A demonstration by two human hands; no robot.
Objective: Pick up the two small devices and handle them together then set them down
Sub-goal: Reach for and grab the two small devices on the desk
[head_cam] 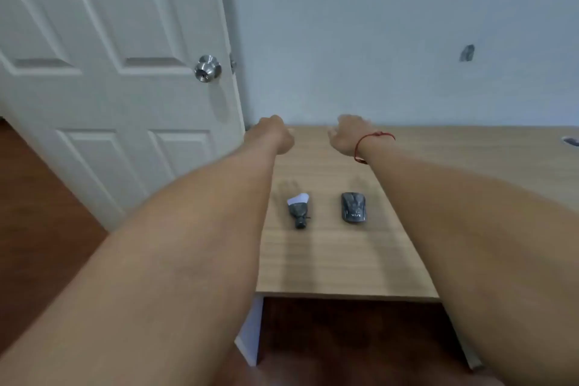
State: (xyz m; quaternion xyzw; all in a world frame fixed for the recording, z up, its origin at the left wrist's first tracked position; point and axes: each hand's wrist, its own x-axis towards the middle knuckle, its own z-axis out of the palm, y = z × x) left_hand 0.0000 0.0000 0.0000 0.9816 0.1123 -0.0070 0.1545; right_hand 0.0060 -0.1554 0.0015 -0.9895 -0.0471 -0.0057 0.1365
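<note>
Two small devices lie side by side on a light wooden table (338, 260). The left one is a dark cone-shaped device (299, 208) with a white end and a narrow black tip toward me. The right one is a flat dark grey device (354, 207) with pale lettering. Both arms stretch out above the table. My left hand (275, 133) and my right hand (346, 135) hang in the air beyond the devices, near the far edge, fingers drooping away from me and partly hidden. Neither hand touches a device. A red string circles my right wrist.
A white panelled door (109, 88) with a metal knob (207, 68) stands just left of the table. A pale wall runs behind the table. A cable hole (570, 141) sits at the far right of the tabletop. Dark wood floor shows below and left.
</note>
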